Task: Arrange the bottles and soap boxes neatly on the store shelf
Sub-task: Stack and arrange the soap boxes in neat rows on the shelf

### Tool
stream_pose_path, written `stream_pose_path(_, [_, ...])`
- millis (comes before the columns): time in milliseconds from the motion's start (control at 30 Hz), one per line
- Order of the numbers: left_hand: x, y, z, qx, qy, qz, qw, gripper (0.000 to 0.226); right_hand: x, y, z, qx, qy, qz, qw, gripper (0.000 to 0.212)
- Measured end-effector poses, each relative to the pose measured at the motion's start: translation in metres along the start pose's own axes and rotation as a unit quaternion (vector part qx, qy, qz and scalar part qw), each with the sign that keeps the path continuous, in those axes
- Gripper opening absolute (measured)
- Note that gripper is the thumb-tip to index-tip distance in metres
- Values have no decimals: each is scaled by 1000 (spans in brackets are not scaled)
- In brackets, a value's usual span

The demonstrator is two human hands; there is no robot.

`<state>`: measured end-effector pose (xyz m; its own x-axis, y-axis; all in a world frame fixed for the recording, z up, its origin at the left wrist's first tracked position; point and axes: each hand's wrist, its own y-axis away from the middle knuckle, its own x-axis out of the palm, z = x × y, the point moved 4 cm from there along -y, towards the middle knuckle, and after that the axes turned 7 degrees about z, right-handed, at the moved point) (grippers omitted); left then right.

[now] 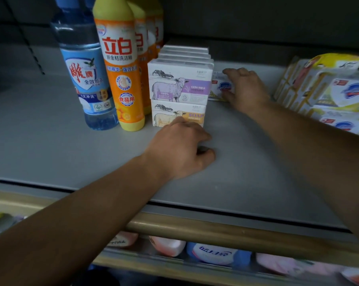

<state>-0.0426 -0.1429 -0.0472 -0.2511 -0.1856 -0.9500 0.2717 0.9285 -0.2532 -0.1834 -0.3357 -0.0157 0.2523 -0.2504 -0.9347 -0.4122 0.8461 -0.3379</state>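
Observation:
On the grey shelf stand a blue bottle and a row of orange dish-soap bottles. To their right is a stack of white sheep-print soap boxes: a purple-labelled one on top of a yellow-labelled one, with more rows behind. My left hand rests on the shelf with its fingers loosely curled, a fingertip touching the front of the yellow-labelled box. My right hand grips a small white-and-yellow soap box right beside the stack.
Wrapped multipacks of soap are piled at the shelf's right end. A brown rail runs along the shelf front. Pink, white and blue packs lie on the lower shelf. Bare shelf surface lies in front of the goods.

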Motion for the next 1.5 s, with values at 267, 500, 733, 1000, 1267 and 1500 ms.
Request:
stream_pose_path(267, [-1, 0, -2, -12, 3, 24, 1000, 56, -41, 99, 11, 15, -47, 9, 999, 49])
stream_pose_path(500, [-7, 4, -17, 0, -97, 90, 991, 43, -77, 231, -28, 103, -62, 56, 991, 48])
stream_pose_path(733, [-16, -9, -84, 58, 22, 54, 997, 56, -90, 294, -99, 261, -32, 93, 960, 49])
stream_pose_path(1000, [9, -71, -139, 53, 142, -33, 988, 39, -79, 296, -106, 274, 4, 90, 957, 53])
stream_pose_path(1267, [41, -142, -171, 41, 76, -32, 996, 61, -77, 296, -110, 264, 4, 71, 962, 53])
stream_pose_path(1500, [54, -141, -175, 66, 93, -108, 988, 40, -77, 296, -110, 266, 3, 63, 962, 48])
